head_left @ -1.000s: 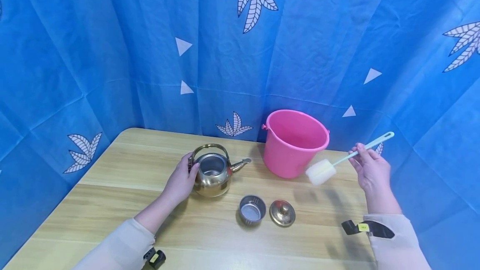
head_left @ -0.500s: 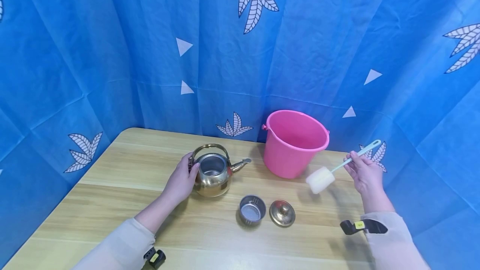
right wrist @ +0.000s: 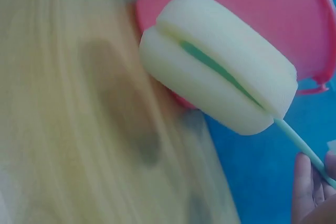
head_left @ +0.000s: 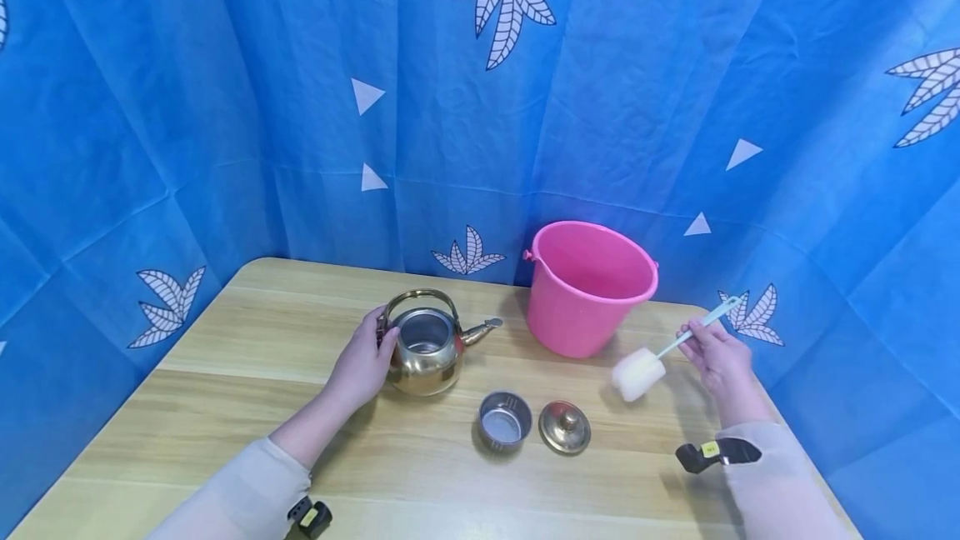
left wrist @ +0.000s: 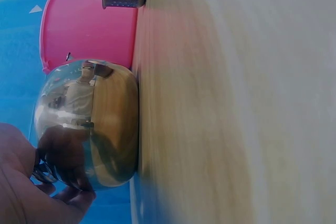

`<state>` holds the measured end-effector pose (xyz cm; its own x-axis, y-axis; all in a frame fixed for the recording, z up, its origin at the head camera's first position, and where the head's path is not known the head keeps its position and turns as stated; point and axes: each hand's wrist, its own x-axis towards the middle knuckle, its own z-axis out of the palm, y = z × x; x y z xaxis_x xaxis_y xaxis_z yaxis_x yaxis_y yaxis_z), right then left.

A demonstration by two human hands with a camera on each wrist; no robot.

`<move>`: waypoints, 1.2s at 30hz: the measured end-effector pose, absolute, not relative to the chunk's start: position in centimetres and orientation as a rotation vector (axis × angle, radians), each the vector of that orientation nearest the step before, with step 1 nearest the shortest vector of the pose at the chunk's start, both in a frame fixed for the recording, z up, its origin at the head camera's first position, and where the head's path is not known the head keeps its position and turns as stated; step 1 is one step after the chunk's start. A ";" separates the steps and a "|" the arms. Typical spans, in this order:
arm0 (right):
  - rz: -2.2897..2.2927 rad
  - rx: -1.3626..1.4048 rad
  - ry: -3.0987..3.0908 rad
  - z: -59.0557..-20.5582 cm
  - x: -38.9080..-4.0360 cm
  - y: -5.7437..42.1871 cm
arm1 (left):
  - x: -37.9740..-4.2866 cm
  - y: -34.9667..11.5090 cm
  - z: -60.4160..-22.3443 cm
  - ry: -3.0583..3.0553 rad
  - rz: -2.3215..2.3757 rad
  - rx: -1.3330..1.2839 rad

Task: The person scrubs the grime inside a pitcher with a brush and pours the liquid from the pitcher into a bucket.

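Note:
A brass-coloured kettle (head_left: 426, 372) stands lidless on the table, its spout pointing right. My left hand (head_left: 363, 363) grips it on the left side at the foot of the handle, thumb by the rim. In the left wrist view, the fingers curl against the shiny kettle body (left wrist: 89, 124). My right hand (head_left: 722, 361) pinches the pale green stem of a bottle brush with a white sponge head (head_left: 637, 373), held above the table and tilted head-down to the left. The right wrist view shows the sponge head (right wrist: 220, 61) close, slit along its length.
A pink bucket (head_left: 573, 327) stands at the back, between kettle and brush. In front of it are a metal strainer cup (head_left: 505, 421) and the brass lid (head_left: 565, 428) on the wooden table (head_left: 420, 490). A blue curtain (head_left: 465, 123) closes off the back and sides.
My right hand has moved left and down with the bottle brush, bringing the sponge head lower over the table. The left hand and kettle have stayed in place.

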<state>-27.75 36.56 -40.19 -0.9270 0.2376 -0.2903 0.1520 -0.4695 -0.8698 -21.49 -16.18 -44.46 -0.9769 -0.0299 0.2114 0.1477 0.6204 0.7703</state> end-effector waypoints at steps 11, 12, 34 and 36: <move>2.544 -0.638 -1.753 -41.9 -28.4 37.0 | -21.6 -16.2 -44.7 -2.637 -1.273 -0.094; 2.544 -0.650 -1.757 -42.0 -28.4 37.0 | -21.7 -16.2 -44.7 -2.636 -1.276 -0.095; 2.537 -0.760 -1.823 -43.4 -28.8 37.1 | -21.7 -16.2 -44.8 -2.640 -1.273 -0.099; 2.561 -0.773 -1.808 -43.5 -28.9 37.1 | -21.7 -16.2 -44.8 -2.637 -1.271 -0.100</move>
<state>-28.86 37.09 -43.49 -0.8817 0.1989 -0.4278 0.3366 -0.3702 -0.8658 -21.72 -16.22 -44.80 -0.9752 -0.0306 0.2190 0.1523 0.6252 0.7655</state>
